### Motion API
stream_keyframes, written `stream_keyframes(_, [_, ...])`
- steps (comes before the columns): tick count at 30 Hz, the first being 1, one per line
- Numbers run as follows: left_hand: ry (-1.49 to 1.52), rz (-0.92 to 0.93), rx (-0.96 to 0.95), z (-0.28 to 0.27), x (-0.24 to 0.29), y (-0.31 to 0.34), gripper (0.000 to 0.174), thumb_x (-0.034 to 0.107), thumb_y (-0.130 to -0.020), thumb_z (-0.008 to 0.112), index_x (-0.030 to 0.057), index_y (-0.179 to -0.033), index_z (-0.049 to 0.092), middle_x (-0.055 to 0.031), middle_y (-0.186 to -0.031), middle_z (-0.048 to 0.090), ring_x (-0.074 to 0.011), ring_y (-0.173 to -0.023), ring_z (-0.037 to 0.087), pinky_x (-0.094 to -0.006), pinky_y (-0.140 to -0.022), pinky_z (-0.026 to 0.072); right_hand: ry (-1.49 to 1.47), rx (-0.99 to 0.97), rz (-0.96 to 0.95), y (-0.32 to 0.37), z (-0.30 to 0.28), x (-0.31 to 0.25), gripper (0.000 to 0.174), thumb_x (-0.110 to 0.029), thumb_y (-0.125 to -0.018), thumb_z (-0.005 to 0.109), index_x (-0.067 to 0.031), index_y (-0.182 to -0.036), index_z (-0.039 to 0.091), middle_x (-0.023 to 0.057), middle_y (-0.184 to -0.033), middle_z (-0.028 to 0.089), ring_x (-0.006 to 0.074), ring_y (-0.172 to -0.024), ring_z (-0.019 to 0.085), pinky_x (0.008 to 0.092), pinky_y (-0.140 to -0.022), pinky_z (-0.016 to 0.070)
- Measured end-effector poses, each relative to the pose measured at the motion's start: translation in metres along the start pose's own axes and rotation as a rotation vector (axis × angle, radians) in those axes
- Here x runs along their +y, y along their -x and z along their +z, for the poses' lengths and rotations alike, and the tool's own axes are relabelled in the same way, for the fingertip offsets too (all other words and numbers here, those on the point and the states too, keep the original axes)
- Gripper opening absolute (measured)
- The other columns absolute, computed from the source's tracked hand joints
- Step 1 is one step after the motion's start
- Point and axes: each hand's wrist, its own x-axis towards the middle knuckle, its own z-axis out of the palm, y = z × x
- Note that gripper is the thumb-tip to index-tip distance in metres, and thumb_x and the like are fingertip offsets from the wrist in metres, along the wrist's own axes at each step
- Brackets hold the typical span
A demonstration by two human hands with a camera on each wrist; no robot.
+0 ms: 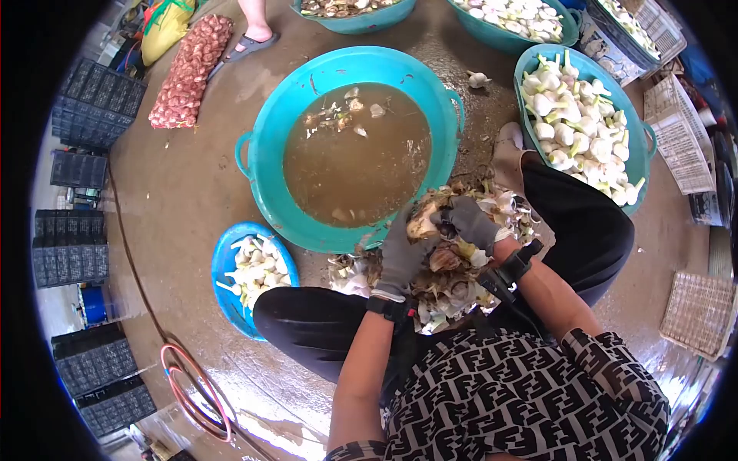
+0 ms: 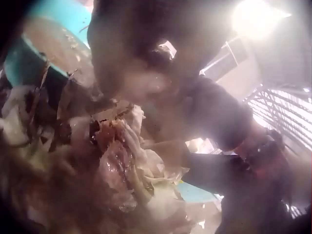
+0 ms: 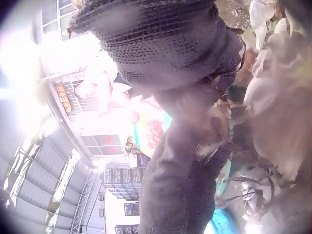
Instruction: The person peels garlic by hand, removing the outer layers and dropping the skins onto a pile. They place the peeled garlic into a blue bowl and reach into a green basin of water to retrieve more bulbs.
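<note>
In the head view my left hand, in a grey glove, grips a brownish garlic bulb over a heap of garlic skins between the legs. My right hand, gloved too, curls its fingers at the bulb's right side. Both hands meet at the bulb, close to the near rim of a big teal tub of murky water. The right wrist view shows the knitted right glove above the left one, with the bulb mostly hidden between them. Loose papery skins fill the left wrist view's lower part.
Peeled white garlic fills a blue basin at left and a teal tub at right. A red net sack lies beyond, near another person's foot. Black crates line the left side; a hose crosses the floor.
</note>
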Motion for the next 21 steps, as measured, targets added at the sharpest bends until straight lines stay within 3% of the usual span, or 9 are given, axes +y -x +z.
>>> stream_keyframes(1, [0.018,-0.012,-0.001,-0.002,-0.004,-0.001,0.067,0.022,-0.069,0.074,0.0015,-0.125,0.041,-0.0174,-0.117,0.051,-0.0298,-0.107,0.051,-0.0344,-0.092,0.0407,0.024,0.051,-0.093,0.001,0.001,0.002,0.018,-0.021,-0.079,0.059,-0.0061,-0.071,0.064,0.0085,-0.059,0.057,0.0175,-0.052,0.055,0.0299,-0.051,0.0430])
stream_keyframes(2, [0.034,-0.023,-0.002,-0.005,-0.008,-0.003,0.067,0.021,-0.070,0.073,0.0011,-0.125,0.041,-0.0169,-0.117,0.051,-0.0285,-0.107,0.051,-0.0338,-0.091,0.0408,-0.015,0.010,0.040,-0.001,0.001,0.004,0.012,-0.017,-0.078,0.057,-0.0077,-0.076,0.064,0.0093,-0.061,0.057,0.0199,-0.056,0.056,0.0317,-0.053,0.0431])
stream_keyframes(5, [0.720,-0.166,-0.044,-0.011,-0.014,-0.002,0.066,0.016,-0.071,0.072,0.0008,-0.126,0.041,-0.0134,-0.117,0.052,-0.0226,-0.106,0.051,-0.0320,-0.091,0.0410,-0.199,-0.007,0.197,-0.003,0.007,0.007,0.013,-0.013,-0.077,0.056,-0.0076,-0.087,0.063,0.0082,-0.067,0.058,0.0215,-0.061,0.056,0.0330,-0.056,0.0439])
stream_keyframes(9, [0.454,-0.059,-0.049,-0.014,0.000,-0.003,0.067,0.014,-0.072,0.071,0.0002,-0.129,0.037,-0.0123,-0.117,0.051,-0.0198,-0.106,0.050,-0.0297,-0.091,0.0403,-0.139,0.236,-0.261,-0.002,0.007,-0.003,0.023,-0.021,-0.078,0.063,-0.0016,-0.090,0.061,0.0010,-0.069,0.058,0.0130,-0.054,0.052,0.0275,-0.053,0.0441])
stream_keyframes(11, [0.281,0.060,-0.064,-0.010,-0.006,-0.004,0.067,0.014,-0.073,0.070,-0.0006,-0.129,0.036,-0.0126,-0.117,0.050,-0.0200,-0.106,0.050,-0.0292,-0.091,0.0398,-0.210,0.168,-0.135,-0.001,-0.002,-0.015,0.024,-0.023,-0.079,0.064,-0.0020,-0.090,0.060,0.0000,-0.068,0.056,0.0114,-0.052,0.050,0.0270,-0.051,0.0431])
stream_keyframes(12, [0.307,0.043,-0.080,-0.011,-0.005,-0.004,0.068,0.018,-0.075,0.069,-0.0017,-0.130,0.034,-0.0132,-0.119,0.049,-0.0201,-0.108,0.048,-0.0295,-0.092,0.0393,-0.408,0.046,0.108,0.000,-0.007,-0.020,0.024,-0.023,-0.078,0.064,-0.0017,-0.089,0.059,-0.0002,-0.067,0.055,0.0109,-0.051,0.050,0.0269,-0.050,0.0426])
stream_keyframes(14, [0.360,0.010,-0.110,-0.012,-0.004,-0.003,0.072,0.027,-0.078,0.067,-0.0038,-0.132,0.030,-0.0144,-0.123,0.045,-0.0202,-0.112,0.046,-0.0301,-0.095,0.0382,-0.648,-0.054,0.310,0.002,-0.008,-0.023,0.025,-0.024,-0.078,0.064,-0.0014,-0.087,0.059,0.0000,-0.065,0.054,0.0106,-0.050,0.049,0.0269,-0.049,0.0418])
stream_keyframes(17, [0.537,0.023,-0.073,-0.012,-0.015,-0.006,0.070,0.033,-0.081,0.064,-0.0027,-0.131,0.030,-0.0140,-0.123,0.045,-0.0225,-0.111,0.047,-0.0315,-0.093,0.0402,-0.673,-0.007,0.253,0.005,-0.007,-0.022,0.025,-0.024,-0.077,0.065,-0.0007,-0.084,0.059,0.0016,-0.061,0.053,0.0118,-0.050,0.049,0.0280,-0.050,0.0418])
stream_keyframes(21, [1.212,-0.288,-0.174,-0.010,-0.033,-0.006,0.053,0.033,-0.088,0.054,0.0006,-0.127,0.039,-0.0111,-0.117,0.050,-0.0184,-0.106,0.050,-0.0317,-0.090,0.0417,-0.240,0.032,0.277,0.000,0.020,0.019,0.026,-0.023,-0.076,0.065,0.0004,-0.087,0.061,0.0038,-0.063,0.055,0.0130,-0.055,0.052,0.0296,-0.054,0.0438])
